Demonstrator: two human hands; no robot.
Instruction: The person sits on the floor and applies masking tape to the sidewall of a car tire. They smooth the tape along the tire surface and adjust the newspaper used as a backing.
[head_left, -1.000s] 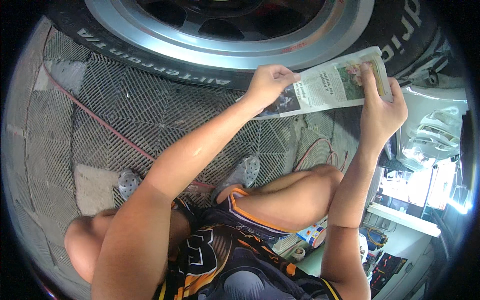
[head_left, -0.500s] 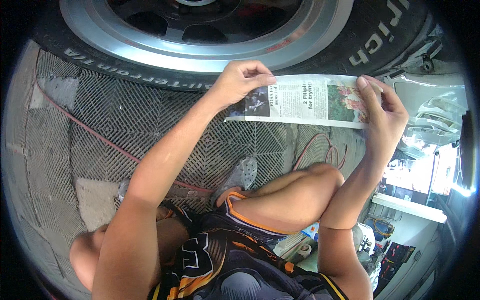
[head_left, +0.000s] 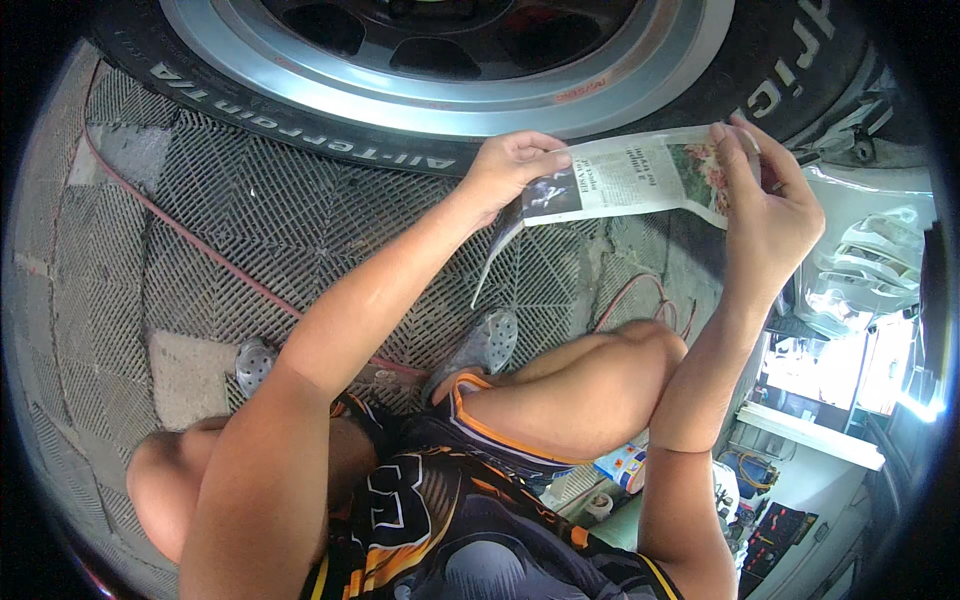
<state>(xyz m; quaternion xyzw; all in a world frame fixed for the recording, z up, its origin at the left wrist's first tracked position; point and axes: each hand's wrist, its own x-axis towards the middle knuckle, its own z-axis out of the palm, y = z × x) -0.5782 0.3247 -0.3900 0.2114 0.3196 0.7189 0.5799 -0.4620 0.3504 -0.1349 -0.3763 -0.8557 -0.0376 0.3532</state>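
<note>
A folded strip of newspaper [head_left: 630, 177] stretches between my two hands, in front of a vehicle wheel. My left hand [head_left: 512, 172] pinches its left part between thumb and fingers, and a loose end droops below that hand toward the floor. At the other end my right hand [head_left: 765, 190] grips the strip's upper corner, thumb on the near face. Just beyond the paper stands the big black tyre [head_left: 330, 140] with raised white lettering. Its silver rim [head_left: 470, 105] curves around dark wheel openings.
Grey slatted mats [head_left: 230, 220] cover the floor, with a thin red hose [head_left: 200, 245] running across them. My grey perforated clog [head_left: 485, 345] is under the paper. To the right are a white bench edge [head_left: 815, 432], a tool tray [head_left: 780, 540] and a blue-and-white packet [head_left: 622, 465].
The newspaper strip has gone from nearly flat to bent, its left end now hanging down. Both hands have shifted slightly, the left one to the right. The whole view has moved a little.
</note>
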